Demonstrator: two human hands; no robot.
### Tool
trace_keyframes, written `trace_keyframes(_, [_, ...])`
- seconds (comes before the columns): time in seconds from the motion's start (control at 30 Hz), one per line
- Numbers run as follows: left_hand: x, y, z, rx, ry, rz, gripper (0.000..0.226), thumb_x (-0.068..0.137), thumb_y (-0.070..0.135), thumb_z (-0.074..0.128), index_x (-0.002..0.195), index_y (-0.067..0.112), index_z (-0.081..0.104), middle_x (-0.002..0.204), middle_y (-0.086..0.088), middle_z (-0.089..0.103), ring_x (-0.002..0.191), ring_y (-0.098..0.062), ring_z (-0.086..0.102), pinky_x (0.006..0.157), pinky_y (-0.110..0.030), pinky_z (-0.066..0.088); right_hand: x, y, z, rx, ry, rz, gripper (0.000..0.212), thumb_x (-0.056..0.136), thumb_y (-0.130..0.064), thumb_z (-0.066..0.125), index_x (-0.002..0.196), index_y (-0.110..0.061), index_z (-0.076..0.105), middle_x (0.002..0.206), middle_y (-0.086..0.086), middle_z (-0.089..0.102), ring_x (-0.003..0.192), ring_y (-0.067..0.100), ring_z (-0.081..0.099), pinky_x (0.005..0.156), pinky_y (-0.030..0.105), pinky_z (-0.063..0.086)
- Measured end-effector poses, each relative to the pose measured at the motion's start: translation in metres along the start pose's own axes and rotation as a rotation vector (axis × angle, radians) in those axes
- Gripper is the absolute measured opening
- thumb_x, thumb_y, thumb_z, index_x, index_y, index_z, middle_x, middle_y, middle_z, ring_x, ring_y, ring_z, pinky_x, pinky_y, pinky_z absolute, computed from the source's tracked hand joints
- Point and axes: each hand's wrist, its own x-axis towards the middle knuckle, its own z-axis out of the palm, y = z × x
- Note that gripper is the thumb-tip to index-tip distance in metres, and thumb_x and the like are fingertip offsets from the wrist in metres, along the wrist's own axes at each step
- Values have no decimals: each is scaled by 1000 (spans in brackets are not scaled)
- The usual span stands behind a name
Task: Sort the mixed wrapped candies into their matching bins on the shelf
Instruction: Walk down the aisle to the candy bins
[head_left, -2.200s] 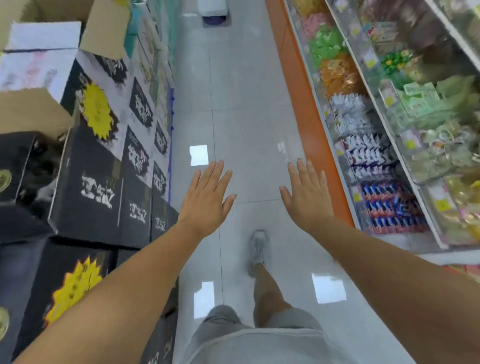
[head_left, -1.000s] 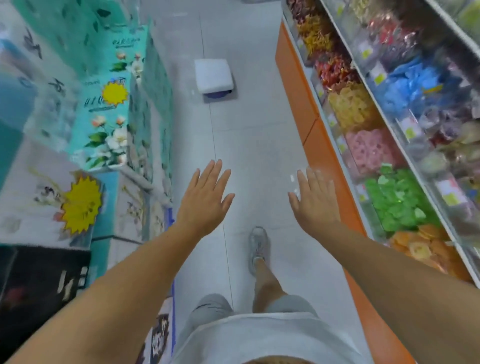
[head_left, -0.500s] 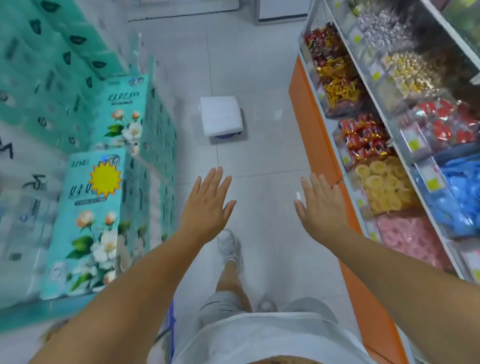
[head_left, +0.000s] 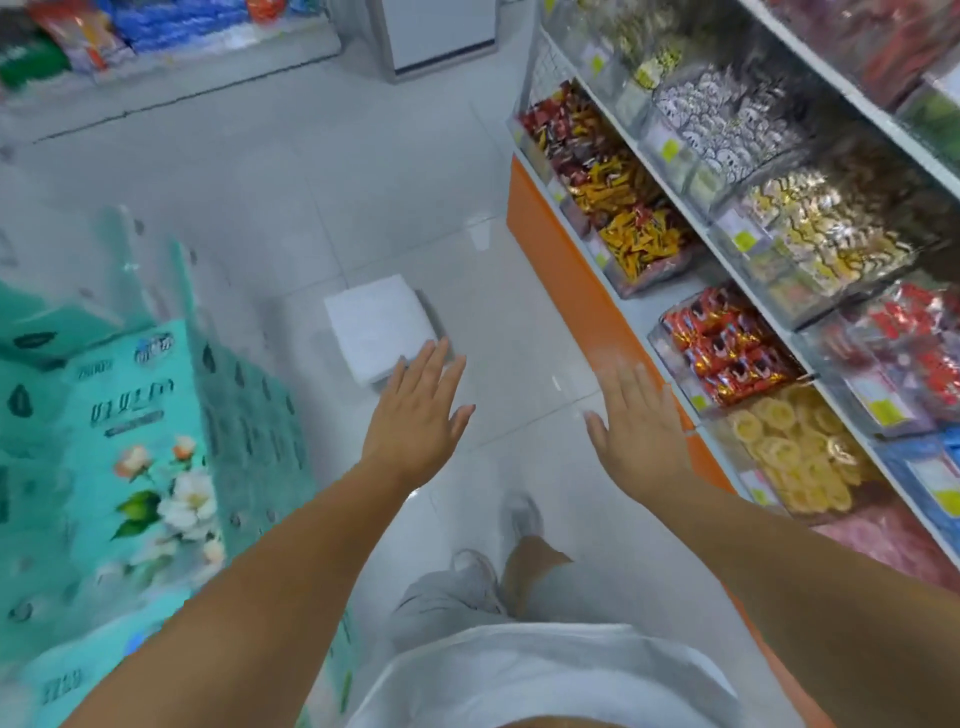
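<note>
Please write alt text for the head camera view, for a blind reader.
A person in a shop aisle holds out the left hand and right hand, both open and empty. Bins of wrapped candies line the shelf at right; teal packs stand at left.

Teal floral tissue packs (head_left: 130, 441) stacked left; white block (head_left: 379, 327) on tiled floor (head_left: 363, 182).

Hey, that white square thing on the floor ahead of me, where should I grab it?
Probably from above, left hand and right hand on opposite side edges of the white block: its top is flat and broad, no handle shows, and both hands are free.
</note>
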Motion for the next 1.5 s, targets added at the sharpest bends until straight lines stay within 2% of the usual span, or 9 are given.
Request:
trace_keyframes(0.2, [118,-51,-17,78,-28,64,67,96,53,4,154,19,9,162,-3,-2,149,-17,-8,120,-37,-7,112,-18,-10,-5,-15,67,65,93,-46,20,139,-9,47,142,18,47,134,36,42,108,54,32])
trace_keyframes(0.27, [152,-67,-23,72,-47,64,63,100,52,12,154,19,10,162,-3,-2,149,-17,-8,120,-36,-8,148,-21,-16,-10,-38,88,62,94,-44,24,137,-8,49,140,19,50,131,36,46,105,56,35])
trace_keyframes(0.37, [201,-90,-33,76,-105,90,62,101,49,22,154,19,10,162,-3,-2,149,-18,-8,121,-38,-5,192,-26,-29,-14,-44,99,57,100,-41,29,148,-10,33,153,14,33,144,32,25,115,52,19])
trace_keyframes(0.5, [262,-107,-46,110,-148,175,72,93,57,2,154,19,11,162,-4,0,149,-20,-5,120,-38,-4,239,-29,-45,16,-42,141,60,101,-40,29,153,-14,15,160,10,12,148,27,6,118,49,4])
trace_keyframes(0.6, [318,-115,-55,143,-191,278,81,84,58,-10,154,20,7,162,-5,-3,149,-21,-5,120,-37,-5,277,-35,-54,4,-56,196,60,101,-40,28,153,-13,13,160,12,10,148,28,6,118,49,4])
trace_keyframes(0.9, [464,-121,-68,257,-265,549,70,92,54,-6,154,21,-1,161,-4,-10,148,-19,-12,120,-40,-6,348,-46,-67,120,-109,447,60,101,-41,23,153,-18,6,161,7,-1,148,25,-5,119,47,-2])
trace_keyframes(1.07, [521,-109,-69,230,-274,586,83,80,57,-16,154,22,-1,161,-3,-11,148,-18,-13,120,-38,-8,389,-34,-71,171,-144,496,60,101,-42,23,153,-17,7,162,7,0,149,25,-4,119,47,0])
trace_keyframes(1.23, [571,-100,-72,253,-269,605,68,95,55,2,154,21,0,161,-4,-9,148,-19,-13,120,-39,-7,435,-21,-78,151,-140,487,61,101,-42,23,154,-16,7,162,6,0,149,25,-2,118,47,0])
trace_keyframes(1.5, [649,-104,-94,274,-289,698,85,78,56,-17,154,21,0,161,-3,-9,148,-19,-11,120,-40,-6,508,-21,-99,211,-189,562,61,102,-44,17,154,-18,-2,161,6,-9,148,24,-12,117,46,-6])
